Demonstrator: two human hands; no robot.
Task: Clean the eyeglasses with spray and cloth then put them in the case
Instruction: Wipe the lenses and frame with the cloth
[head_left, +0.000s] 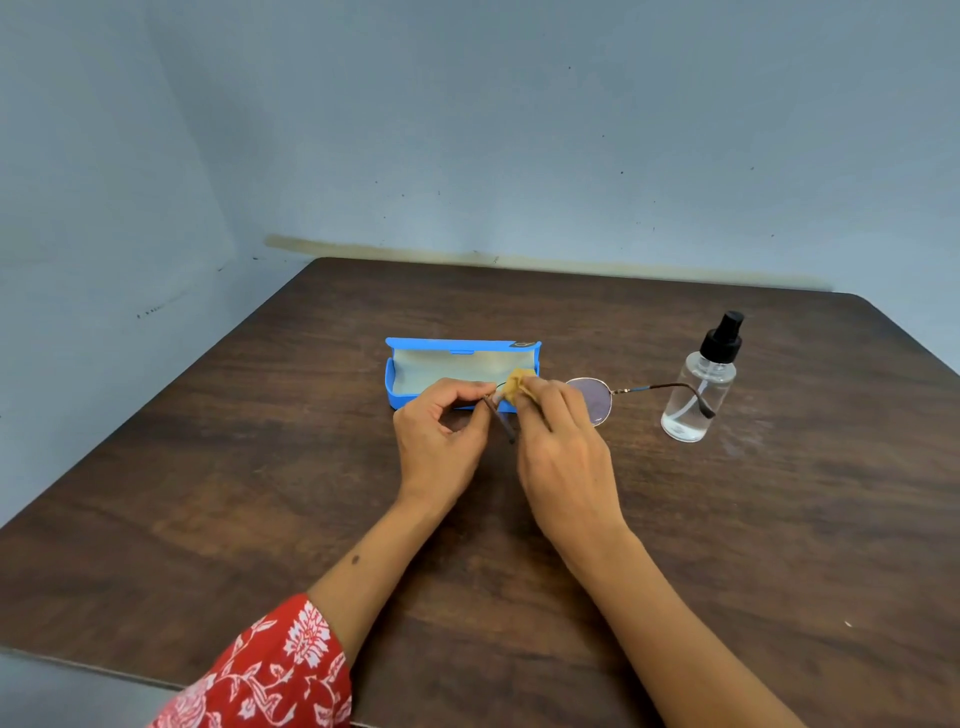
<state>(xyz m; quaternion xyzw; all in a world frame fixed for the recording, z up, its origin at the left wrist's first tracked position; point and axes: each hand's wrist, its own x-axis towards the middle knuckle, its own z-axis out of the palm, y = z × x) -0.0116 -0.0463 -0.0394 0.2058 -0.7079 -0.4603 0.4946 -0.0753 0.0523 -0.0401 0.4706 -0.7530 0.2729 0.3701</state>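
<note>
Thin-rimmed eyeglasses (592, 397) are held above the dark wooden table (260, 467), in front of an open blue case (415, 345) with a pale lining. My left hand (441, 441) pinches the glasses at their left hinge, where a brown temple arm points down. My right hand (566, 457) presses a crumpled yellow cloth (515, 384) against the left lens, which the cloth and fingers hide. The right lens and the right temple arm stick out toward a clear spray bottle (698, 384) with a black pump top, standing upright to the right.
The table stands in a corner against pale blue walls (467, 130). Its front edge (78, 667) runs along the lower left. A red floral sleeve (270, 670) covers my left upper forearm.
</note>
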